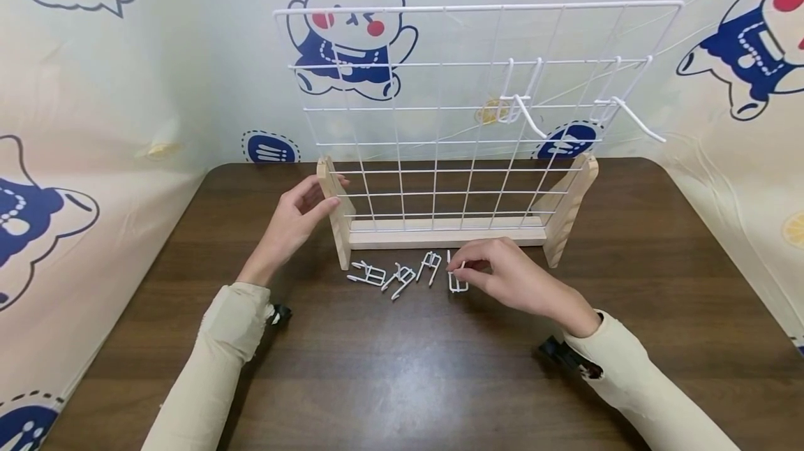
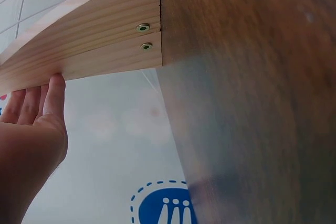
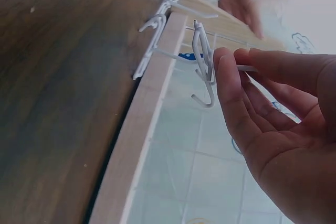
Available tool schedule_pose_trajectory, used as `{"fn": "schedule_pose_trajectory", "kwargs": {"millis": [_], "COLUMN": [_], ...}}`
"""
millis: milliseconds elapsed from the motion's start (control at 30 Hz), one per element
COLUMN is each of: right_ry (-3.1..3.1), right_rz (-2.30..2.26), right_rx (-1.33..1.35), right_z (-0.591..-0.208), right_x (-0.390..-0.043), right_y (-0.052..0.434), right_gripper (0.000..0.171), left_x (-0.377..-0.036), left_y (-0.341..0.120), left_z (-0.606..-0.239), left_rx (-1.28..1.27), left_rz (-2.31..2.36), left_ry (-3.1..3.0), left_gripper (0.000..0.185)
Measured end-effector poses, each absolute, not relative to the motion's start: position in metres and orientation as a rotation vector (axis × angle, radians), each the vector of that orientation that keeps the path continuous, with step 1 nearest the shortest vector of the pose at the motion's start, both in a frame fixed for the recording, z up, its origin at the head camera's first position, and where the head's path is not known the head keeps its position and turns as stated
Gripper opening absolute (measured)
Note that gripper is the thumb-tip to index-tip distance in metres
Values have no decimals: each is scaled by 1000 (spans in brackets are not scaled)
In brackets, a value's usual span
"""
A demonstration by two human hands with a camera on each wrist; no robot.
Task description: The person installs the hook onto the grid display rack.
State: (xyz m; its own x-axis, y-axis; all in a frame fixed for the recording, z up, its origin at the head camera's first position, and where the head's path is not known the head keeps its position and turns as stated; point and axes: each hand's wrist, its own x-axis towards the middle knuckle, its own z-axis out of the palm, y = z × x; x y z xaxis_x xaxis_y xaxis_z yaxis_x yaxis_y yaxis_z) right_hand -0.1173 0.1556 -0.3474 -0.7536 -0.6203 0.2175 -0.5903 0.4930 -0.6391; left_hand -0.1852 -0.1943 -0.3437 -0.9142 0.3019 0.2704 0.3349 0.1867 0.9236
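A white wire grid rack (image 1: 434, 133) stands upright in a wooden base. My left hand (image 1: 292, 224) grips the rack's left wooden leg (image 1: 340, 231), thumb on the near side and fingers behind. In the left wrist view, fingertips meet the edge of that leg (image 2: 100, 40). My right hand (image 1: 511, 276) pinches a white wire hook (image 1: 458, 287) by its prong, in front of the base. The right wrist view shows this hook (image 3: 203, 51) held off the wooden crossbar (image 3: 142, 129). Three similar loose hooks (image 1: 370, 274) lie to its left on the table.
Two hooks hang on the grid's upper right, one nearer the middle (image 1: 520, 103) and one by the right edge (image 1: 622, 107), prongs jutting forward. The right wooden leg (image 1: 568, 213) stands behind my right hand. A printed cloth (image 1: 207, 74) backs the brown table (image 1: 377, 381).
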Motion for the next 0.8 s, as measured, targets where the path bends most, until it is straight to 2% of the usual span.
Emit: {"fn": "schedule_pose_trajectory", "kwargs": {"millis": [233, 500, 800], "right_ry": [2706, 2734, 2786], "right_rz": [-1124, -1115, -1136], "right_rx": [-1144, -1157, -1147], "right_z": [-343, -335, -329], "right_x": [-114, -112, -107], "right_y": [155, 155, 157], "right_gripper": [13, 13, 13], "left_x": [-185, -199, -201], "left_y": [-195, -203, -205], "left_z": [-343, -363, -368], "left_rx": [-649, -655, -669], "left_rz": [-1867, -1873, -1867], "left_ry": [-2414, -2378, -2388], "left_gripper": [41, 38, 42]}}
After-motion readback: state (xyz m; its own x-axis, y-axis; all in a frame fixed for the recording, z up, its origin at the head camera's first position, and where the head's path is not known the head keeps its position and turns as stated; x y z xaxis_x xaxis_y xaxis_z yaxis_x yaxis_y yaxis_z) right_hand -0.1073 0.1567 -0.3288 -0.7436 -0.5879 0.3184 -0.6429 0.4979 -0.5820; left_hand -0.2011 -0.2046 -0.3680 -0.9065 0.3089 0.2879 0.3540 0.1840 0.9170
